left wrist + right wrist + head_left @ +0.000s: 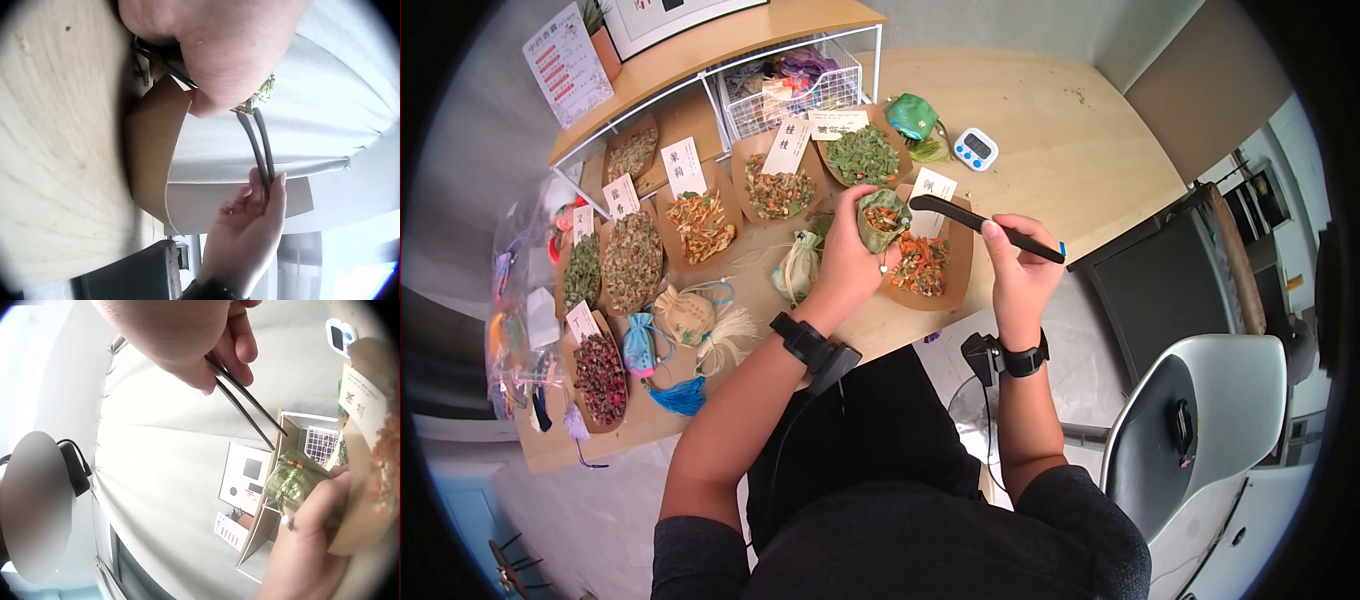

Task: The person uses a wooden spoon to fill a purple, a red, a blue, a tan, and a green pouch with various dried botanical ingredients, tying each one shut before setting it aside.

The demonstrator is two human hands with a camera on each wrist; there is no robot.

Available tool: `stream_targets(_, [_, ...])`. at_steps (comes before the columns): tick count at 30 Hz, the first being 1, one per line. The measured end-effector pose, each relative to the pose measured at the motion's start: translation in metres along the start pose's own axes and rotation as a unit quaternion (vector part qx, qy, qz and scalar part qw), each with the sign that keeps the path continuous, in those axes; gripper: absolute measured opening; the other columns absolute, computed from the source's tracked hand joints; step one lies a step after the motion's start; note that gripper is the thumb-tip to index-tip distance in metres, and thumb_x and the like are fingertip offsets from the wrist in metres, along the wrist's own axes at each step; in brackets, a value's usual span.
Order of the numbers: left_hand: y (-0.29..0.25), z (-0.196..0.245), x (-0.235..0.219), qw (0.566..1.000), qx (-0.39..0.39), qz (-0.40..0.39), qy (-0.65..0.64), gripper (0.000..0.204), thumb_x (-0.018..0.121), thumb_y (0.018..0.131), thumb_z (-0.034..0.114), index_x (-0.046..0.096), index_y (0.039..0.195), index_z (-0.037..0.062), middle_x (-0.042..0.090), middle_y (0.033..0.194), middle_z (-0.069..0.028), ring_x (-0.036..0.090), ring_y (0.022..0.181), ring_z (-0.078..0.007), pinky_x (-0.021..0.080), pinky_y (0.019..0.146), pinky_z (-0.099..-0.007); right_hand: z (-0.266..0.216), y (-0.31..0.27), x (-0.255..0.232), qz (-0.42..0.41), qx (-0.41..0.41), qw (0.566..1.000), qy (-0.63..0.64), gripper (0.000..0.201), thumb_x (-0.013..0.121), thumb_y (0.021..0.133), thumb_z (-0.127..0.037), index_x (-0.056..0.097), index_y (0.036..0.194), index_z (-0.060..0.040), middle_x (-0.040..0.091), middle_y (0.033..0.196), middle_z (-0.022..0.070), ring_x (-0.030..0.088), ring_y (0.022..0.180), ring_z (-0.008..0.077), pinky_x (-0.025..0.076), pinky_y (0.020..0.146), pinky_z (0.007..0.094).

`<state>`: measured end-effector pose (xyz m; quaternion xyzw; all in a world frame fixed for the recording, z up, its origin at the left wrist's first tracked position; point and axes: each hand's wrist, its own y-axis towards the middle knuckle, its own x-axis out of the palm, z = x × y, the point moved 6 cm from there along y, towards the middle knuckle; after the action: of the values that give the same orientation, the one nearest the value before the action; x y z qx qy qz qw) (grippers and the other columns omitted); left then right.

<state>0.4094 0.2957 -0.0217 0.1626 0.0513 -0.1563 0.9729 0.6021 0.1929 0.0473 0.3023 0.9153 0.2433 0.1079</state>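
In the head view my left hand [850,262] grips a small green drawstring pouch [882,228], its mouth open and orange-and-green dried herbs showing inside. My right hand [1022,270] pinches black tweezers [980,222] whose tips point at the pouch. From the right wrist, the two tweezer arms stand slightly apart, tips close to the mouth of the pouch [299,487], where a white bead hangs on its cord. Below both hands lies a brown paper tray [960,270] of orange-and-green dried herbs [920,265], with a label card [933,188].
More paper trays of dried herbs, including rosebuds [602,380], curve along the left. Near them lie a pale green pouch [798,265], a beige pouch [683,315] and a blue pouch [640,345]. A timer [976,149], a green pouch [912,117] and a wire basket [840,95] stand farther back.
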Motion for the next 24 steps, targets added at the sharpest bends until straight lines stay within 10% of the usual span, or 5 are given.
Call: stream_targets(24, [0.001, -0.001, 0.001, 1.0, -0.004, 0.0, 0.017, 0.065, 0.071, 0.082, 0.004, 0.038, 0.139, 0.0083, 0.061, 0.119, -0.0102, 0.061, 0.109, -0.0201, 0.049, 0.097, -0.0345, 0.056, -0.015, 0.001, -0.118, 0.118, 0.985, -0.033, 0.02, 0.074, 0.094, -0.016, 0.071, 0.102, 0.0022, 0.073, 0.095, 0.0073, 0.067, 0.092, 0.0132, 0.051, 0.084, 0.0275])
